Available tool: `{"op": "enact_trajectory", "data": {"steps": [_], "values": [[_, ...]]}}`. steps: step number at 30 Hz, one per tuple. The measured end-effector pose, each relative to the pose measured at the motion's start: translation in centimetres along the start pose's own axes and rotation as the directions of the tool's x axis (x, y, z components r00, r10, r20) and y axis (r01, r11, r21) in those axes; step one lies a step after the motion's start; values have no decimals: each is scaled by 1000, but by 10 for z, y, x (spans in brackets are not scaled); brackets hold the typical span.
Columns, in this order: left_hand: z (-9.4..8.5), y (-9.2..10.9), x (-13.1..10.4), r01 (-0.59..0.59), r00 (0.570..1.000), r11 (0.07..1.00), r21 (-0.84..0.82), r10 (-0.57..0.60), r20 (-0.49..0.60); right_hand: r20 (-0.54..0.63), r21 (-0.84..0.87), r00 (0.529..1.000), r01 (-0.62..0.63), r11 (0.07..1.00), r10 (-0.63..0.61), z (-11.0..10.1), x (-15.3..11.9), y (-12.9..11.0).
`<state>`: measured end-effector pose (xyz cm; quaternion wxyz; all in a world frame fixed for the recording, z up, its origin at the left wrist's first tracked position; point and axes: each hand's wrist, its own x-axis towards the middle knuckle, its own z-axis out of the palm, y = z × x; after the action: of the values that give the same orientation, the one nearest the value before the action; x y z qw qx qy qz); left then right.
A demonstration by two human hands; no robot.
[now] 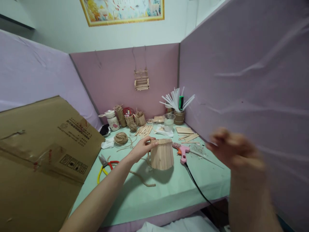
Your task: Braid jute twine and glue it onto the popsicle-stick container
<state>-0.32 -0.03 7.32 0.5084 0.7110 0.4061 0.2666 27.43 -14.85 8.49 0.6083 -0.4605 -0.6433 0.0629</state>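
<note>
My left hand (144, 148) pinches the top rim of a cup-like holder (162, 156) made of upright wooden sticks, near the middle of the table. Twine shows at the holder's left side. Raised at the right, my right hand (233, 148) is smeared by motion, with its fingers curled; whether anything is between them is too blurred to tell. A pink glue gun (184, 154) lies just right of the holder, its black cable running toward the front edge. Red-and-yellow-handled cutters (105, 163) lie to the left, partly behind my left forearm. A loose piece of twine (142, 180) lies in front.
A large cardboard box (45, 154) fills the left. Twine balls (121, 138), a white bottle (112, 120), stick-filled holders (139, 118), loose sticks (190, 137), a clear cup (169, 121) and a holder of white sticks (179, 116) stand or lie at the back. A small wooden piece (142, 80) hangs above.
</note>
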Motion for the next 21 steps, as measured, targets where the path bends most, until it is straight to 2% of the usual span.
{"op": "enact_trajectory", "data": {"steps": [2,5,8,11,21], "values": [[-1,0,-1,-12,1000,1000,-1,12,4,152,88,988,-41,995,27,27,12,8],[0,0,-2,-53,998,998,-15,53,13,251,6,968,-11,1000,9,73,22,16],[1,-1,-4,-89,996,995,-35,90,14,315,-17,949,16,1000,-10,103,21,21],[3,-2,-4,-119,993,993,-4,119,-3,322,-9,946,43,999,-38,112,18,21],[13,3,-9,-206,972,959,194,223,-69,317,-11,948,48,999,-42,108,14,14]]}}
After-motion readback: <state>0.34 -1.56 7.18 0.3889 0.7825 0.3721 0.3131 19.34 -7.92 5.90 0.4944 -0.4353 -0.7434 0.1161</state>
